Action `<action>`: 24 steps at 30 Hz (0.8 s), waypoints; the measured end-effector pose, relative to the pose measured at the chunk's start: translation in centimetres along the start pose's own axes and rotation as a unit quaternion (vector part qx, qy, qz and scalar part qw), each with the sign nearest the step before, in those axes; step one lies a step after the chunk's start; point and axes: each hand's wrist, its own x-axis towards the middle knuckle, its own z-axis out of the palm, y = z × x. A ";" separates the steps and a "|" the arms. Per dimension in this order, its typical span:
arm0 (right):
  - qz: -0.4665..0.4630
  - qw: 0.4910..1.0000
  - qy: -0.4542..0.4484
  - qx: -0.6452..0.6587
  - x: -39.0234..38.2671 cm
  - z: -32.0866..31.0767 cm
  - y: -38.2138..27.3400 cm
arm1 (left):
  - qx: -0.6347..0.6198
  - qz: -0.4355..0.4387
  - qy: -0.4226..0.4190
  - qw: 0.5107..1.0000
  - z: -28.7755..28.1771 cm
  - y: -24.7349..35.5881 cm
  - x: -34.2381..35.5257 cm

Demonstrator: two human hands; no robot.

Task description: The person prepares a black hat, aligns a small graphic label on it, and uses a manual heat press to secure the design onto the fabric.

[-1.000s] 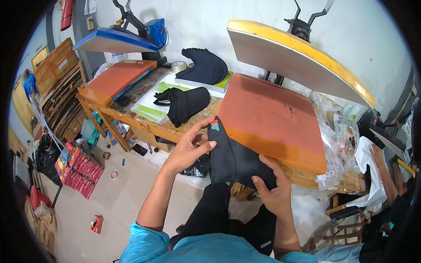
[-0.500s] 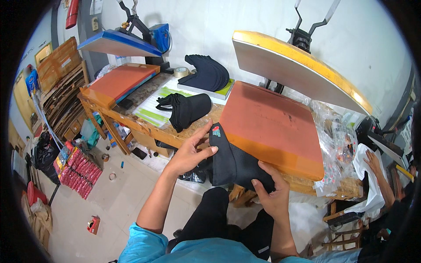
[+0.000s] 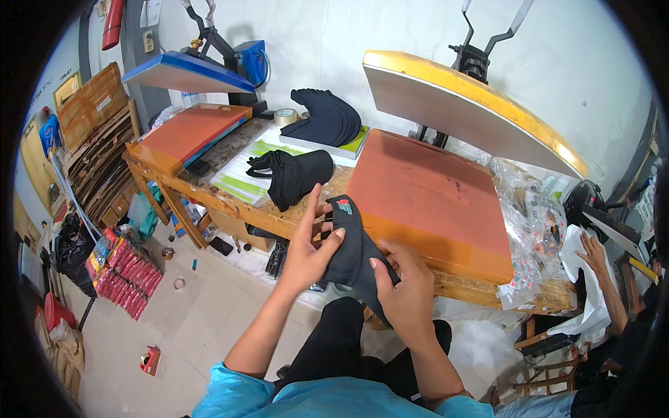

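Note:
Between my two hands is a black fabric piece (image 3: 347, 254) with a small red and green emblem near its upper end. My left hand (image 3: 313, 244) grips its left side with the thumb on the front and index finger raised. My right hand (image 3: 401, 285) pinches the lower right part. Just beyond is the orange platen (image 3: 425, 195) of a raised heat press (image 3: 474, 104) with a yellow rim. Folded black fabric pieces (image 3: 300, 174) lie to its left, and a stack of black curved pieces (image 3: 320, 115) sits behind them.
A second press with a blue top (image 3: 188, 70) stands over another orange platen (image 3: 188, 132). Cardboard sheets (image 3: 94, 146) and pink packets (image 3: 122, 275) are at left. Crumpled clear plastic (image 3: 529, 223) lies on the bench's right. A co-worker's hand (image 3: 592, 258) touches white material at far right.
My right hand has moved leftward toward my left hand, and the black piece is folded narrower and more upright. My left index finger has lifted away from its top.

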 end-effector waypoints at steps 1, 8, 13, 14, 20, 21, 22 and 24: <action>-0.011 1.000 -0.007 0.021 0.2 0.1 0.1 | -0.005 0.012 0.022 1.000 0.7 0.0 -0.5; -0.003 0.998 -0.054 0.030 1.3 -1.1 -0.3 | -0.008 -0.014 0.098 0.995 2.8 0.7 -0.7; 0.070 0.988 -0.109 0.083 2.6 -2.4 -0.2 | 0.001 0.034 0.095 0.995 2.9 0.5 0.4; 0.066 0.987 -0.108 0.098 2.6 -2.4 0.3 | -0.023 0.017 0.092 0.995 2.8 0.5 0.2; 0.015 0.993 -0.107 0.040 2.7 -3.0 0.6 | -0.133 -0.017 0.062 0.989 2.6 1.4 -0.7; -0.004 0.993 -0.119 -0.017 2.9 -3.5 -0.1 | -0.127 -0.013 0.057 0.990 2.3 1.1 -0.7; -0.023 0.988 -0.131 -0.074 3.1 -3.8 -0.6 | -0.121 -0.009 0.052 0.991 2.2 0.8 -0.7; -0.076 0.983 -0.118 -0.116 3.2 -3.5 -0.9 | -0.123 -0.012 0.050 0.991 2.1 0.3 -0.6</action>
